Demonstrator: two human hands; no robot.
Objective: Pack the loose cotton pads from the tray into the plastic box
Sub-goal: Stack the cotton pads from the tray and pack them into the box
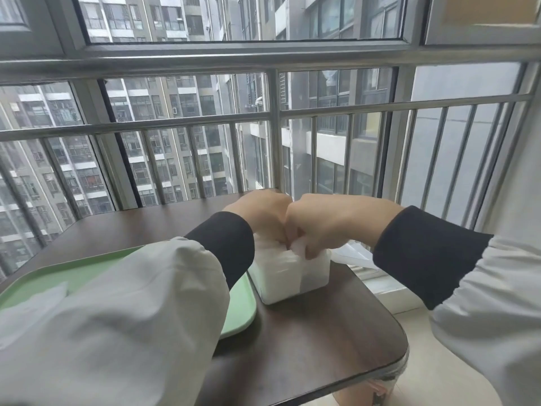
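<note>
The box (288, 278), full of pads (279, 257), stands on the surface (310, 347) just beside the tray (87, 266). The right hand (322, 225) pinches one at its rim. The left hand (259, 213) curls down into the pads, its grip hidden.

Light: flat grey daylight through the window (187, 22) ahead of me. Its railing (351, 108) bows outward; below, my left sleeve (117, 317) blurs.

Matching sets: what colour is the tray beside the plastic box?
The flat plastic tray is pale green; head view.
</note>
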